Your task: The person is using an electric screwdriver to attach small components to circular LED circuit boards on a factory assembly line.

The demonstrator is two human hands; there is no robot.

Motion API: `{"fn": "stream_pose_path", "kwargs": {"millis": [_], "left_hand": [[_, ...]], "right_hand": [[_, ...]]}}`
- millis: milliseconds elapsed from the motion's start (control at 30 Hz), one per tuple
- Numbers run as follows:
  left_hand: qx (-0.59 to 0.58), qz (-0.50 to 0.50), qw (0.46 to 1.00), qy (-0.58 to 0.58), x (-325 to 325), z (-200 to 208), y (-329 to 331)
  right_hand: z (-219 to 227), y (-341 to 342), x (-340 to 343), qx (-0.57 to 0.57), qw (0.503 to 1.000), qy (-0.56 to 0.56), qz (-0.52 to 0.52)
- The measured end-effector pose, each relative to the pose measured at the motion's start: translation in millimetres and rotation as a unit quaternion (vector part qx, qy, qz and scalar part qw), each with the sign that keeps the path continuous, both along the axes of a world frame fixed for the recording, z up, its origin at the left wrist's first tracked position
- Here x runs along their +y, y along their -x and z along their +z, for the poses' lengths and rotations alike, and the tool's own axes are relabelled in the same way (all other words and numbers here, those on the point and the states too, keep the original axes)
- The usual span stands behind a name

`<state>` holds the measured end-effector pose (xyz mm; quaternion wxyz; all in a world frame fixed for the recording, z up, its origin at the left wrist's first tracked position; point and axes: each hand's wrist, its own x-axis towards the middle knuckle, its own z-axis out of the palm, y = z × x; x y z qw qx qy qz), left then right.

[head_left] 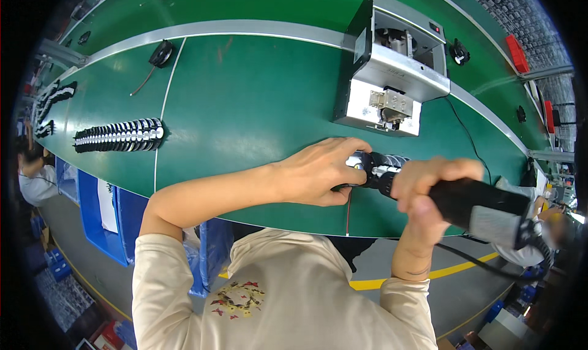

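My left hand (321,171) reaches across the green workbench, its fingers wrapped around a small black and silver part (361,161). My right hand (429,187) is closed on a black electric screwdriver (471,206), held nearly level, with its tip end pointing left at that part. A cable runs from the screwdriver's rear. The contact between tip and part is too small to make out. Just beyond my hands lie more silver, ribbed pieces (389,160), partly covered by my right hand. A thin red wire (348,218) hangs toward the bench's near edge.
A silver metal machine (401,71) with an open top stands behind my hands. At left lies a tight row of black and silver parts (119,135); farther back is a black part with a wire (160,54). Blue bins (101,227) stand below the bench edge. Other people work at both sides.
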<state>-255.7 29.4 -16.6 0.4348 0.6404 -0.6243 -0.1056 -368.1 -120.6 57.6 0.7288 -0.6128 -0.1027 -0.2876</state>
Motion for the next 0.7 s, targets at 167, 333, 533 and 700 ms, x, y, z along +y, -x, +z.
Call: {"fn": "stream_pose_path", "kwargs": {"millis": [167, 333, 533, 700], "left_hand": [[-0.003, -0.014, 1.0, -0.016, -0.3, 7.5, -5.5], [0.116, -0.011, 0.993, 0.004, 10.0, 71.9, -8.4], [0.067, 0.074, 0.98, 0.175, -62.6, 138.8, -55.8], [0.094, 0.039, 0.974, 0.204, -104.4, 119.4, -90.8]], "right_hand": [[45.0, 9.3, -41.6, -0.169, 0.981, -0.084, 0.044], [43.2, 10.9, -77.7, -0.191, 0.972, -0.13, 0.039], [32.7, 4.8, -71.2, -0.117, 0.987, -0.099, -0.037], [26.7, -2.0, -72.0, -0.105, 0.99, -0.082, -0.039]]}}
